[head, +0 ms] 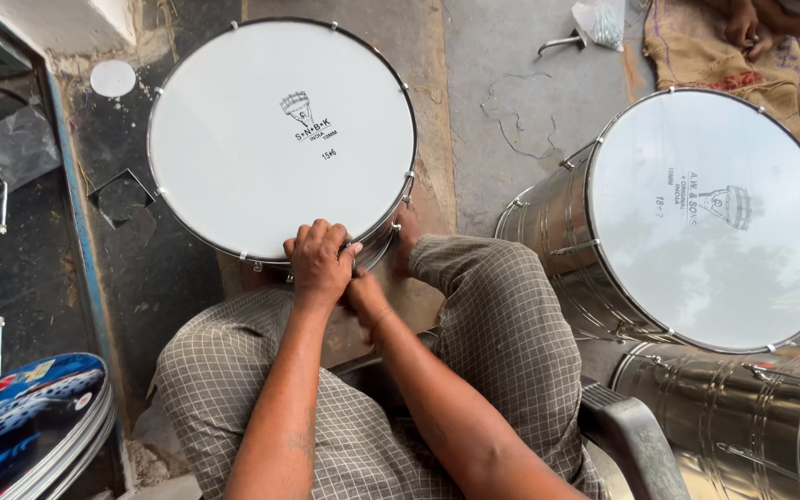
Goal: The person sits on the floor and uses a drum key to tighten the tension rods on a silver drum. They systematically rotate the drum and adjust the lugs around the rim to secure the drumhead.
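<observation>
Left hand [321,264] was clamped on the white drum's [280,139] rim at 6 o'clock. Right hand [363,294] sat tucked under it, grip hidden, can't tell. Bigger steel drum [710,218] at 3 o'clock.

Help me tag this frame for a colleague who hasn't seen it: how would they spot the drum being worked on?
Start at the checked trousers at bottom centre. The drum stands just beyond the knees, its white head facing up, and the left hand and right hand meet at its near rim. Unlike the bigger steel drum tilted at the right, no hand touches that one.
</observation>
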